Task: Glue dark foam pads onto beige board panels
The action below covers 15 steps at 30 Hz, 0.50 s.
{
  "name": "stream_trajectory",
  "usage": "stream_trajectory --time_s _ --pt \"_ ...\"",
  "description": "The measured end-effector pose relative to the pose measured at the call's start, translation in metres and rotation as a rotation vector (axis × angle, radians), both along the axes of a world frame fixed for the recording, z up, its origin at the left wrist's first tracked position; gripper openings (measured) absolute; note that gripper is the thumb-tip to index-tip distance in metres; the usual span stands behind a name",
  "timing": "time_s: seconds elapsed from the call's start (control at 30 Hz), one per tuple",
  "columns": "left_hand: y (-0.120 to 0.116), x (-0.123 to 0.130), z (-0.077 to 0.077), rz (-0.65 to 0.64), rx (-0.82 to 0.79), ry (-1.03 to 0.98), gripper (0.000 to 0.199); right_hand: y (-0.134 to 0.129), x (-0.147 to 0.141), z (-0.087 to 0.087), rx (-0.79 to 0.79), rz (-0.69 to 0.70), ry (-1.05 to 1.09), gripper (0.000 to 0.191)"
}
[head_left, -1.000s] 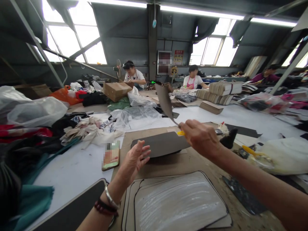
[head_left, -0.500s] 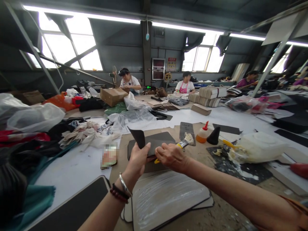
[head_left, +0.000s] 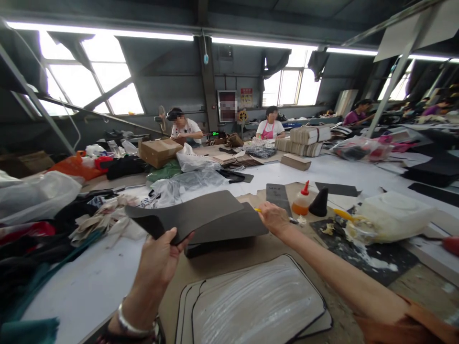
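Observation:
My left hand is closed on a dark grey sheet, thumb on top. The sheet bends and its left end curls. It is raised above a stack of similar sheets, and another dark sheet sits tilted just under it. My right hand is wrapped round a brush; its yellow handle end points left and the pale, glue-coated bristles stick out to the right. Nearer me lies a pile of light boards with dark edges, the top board streaked with wet white glue.
On the right stand a squeeze bottle with a red tip, a black cone and a glue-smeared plastic container. Cloth scraps and plastic bags heap up at left. Co-workers sit across the table, beyond a cardboard box.
My left hand has moved left and toward me, lifting the dark sheet off the stack. My right hand has shifted right with the brush, which now points lower.

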<state>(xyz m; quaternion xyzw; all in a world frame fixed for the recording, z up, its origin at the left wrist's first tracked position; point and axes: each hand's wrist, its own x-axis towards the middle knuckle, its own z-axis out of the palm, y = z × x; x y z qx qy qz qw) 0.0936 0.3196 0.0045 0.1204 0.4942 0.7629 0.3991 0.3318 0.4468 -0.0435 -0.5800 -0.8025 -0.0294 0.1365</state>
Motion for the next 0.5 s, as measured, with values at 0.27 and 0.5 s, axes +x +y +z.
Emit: stream_trajectory --time_s 0.27,0.5 --pt "-0.027 -0.003 -0.009 0.004 0.032 0.088 0.027 -0.027 -0.011 0.045 -0.558 0.158 0.737 0.071" --pt "-0.075 0.038 -0.041 -0.157 -0.077 -0.044 0.039 -0.090 0.015 0.051 -0.671 0.138 0.800 0.033"
